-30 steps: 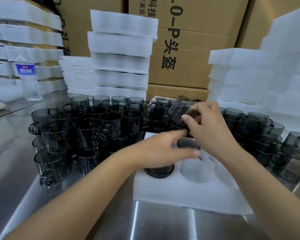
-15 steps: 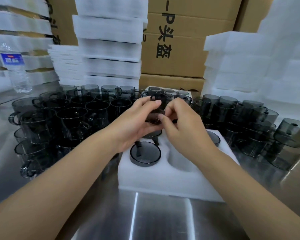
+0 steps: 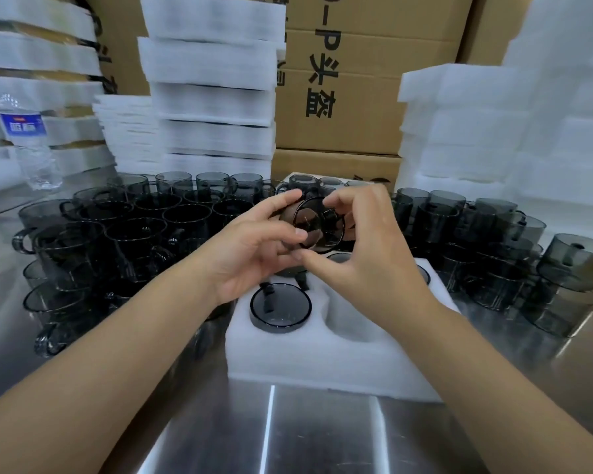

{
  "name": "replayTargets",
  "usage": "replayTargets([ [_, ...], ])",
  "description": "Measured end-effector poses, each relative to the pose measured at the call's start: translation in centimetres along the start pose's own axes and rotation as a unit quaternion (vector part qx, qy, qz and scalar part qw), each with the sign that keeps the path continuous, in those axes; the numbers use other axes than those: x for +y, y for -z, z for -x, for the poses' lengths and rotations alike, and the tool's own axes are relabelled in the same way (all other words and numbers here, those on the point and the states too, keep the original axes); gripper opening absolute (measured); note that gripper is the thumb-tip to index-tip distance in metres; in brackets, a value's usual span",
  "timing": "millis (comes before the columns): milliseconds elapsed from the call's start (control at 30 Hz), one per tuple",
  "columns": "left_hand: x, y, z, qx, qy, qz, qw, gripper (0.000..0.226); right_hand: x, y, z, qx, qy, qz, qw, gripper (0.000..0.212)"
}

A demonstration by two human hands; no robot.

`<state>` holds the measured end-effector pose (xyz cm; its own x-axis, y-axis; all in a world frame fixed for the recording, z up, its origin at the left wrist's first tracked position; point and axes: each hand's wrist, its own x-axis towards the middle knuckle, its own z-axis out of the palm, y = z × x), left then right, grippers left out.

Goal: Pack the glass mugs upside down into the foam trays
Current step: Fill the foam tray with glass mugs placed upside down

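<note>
I hold one smoky glass mug (image 3: pixel 314 227) on its side above the white foam tray (image 3: pixel 326 364), its round end facing me. My left hand (image 3: pixel 254 248) grips its left side and my right hand (image 3: pixel 360 244) curls round its right side, thumb underneath. An upturned mug (image 3: pixel 280 307) sits in the tray's front left pocket. Other mugs farther back in the tray are mostly hidden behind my hands. The front middle pocket (image 3: pixel 350 323) shows bare foam.
Several loose grey mugs stand on the steel table at left (image 3: pixel 117 241) and at right (image 3: pixel 493 248). Foam tray stacks (image 3: pixel 213 97) and cardboard boxes (image 3: pixel 350 107) line the back. A water bottle (image 3: pixel 30 142) stands far left.
The mug came from my right hand alone into both hands and is raised above the tray. The camera has tilted, so the tray sits lower in view.
</note>
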<state>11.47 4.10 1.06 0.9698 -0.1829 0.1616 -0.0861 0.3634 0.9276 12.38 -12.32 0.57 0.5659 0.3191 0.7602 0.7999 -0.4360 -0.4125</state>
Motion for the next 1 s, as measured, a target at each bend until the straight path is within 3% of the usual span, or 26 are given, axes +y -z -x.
replayTargets([
  [267,-0.2,-0.1,0.5,-0.042,-0.03,-0.01,0.999,0.078,-0.1,0.2,-0.1,0.021,-0.059,-0.03,0.998,0.068],
  [433,-0.2,-0.5,0.4,-0.022,-0.025,-0.041,0.999,0.063,-0.2,0.2,0.0,-0.013,-0.073,-0.027,0.997,0.056],
  [600,-0.3,-0.5,0.2,0.015,-0.025,-0.022,0.999,0.068,0.1,0.4,-0.1,-0.073,-0.086,-0.046,0.993,0.065],
  [767,-0.4,-0.4,0.3,-0.016,-0.026,-0.056,0.998,0.057,0.3,1.7,-0.5,-0.113,-0.086,-0.095,0.985,0.055],
  [867,-0.4,-0.3,0.3,-0.018,-0.048,-0.139,0.989,0.065,0.2,3.1,-0.9,-0.123,-0.122,-0.187,0.967,0.044],
  [1000,0.0,0.1,0.6,-0.034,-0.074,-0.349,0.934,0.079,0.8,5.0,-1.3,-0.226,-0.146,-0.233,0.935,0.033],
])
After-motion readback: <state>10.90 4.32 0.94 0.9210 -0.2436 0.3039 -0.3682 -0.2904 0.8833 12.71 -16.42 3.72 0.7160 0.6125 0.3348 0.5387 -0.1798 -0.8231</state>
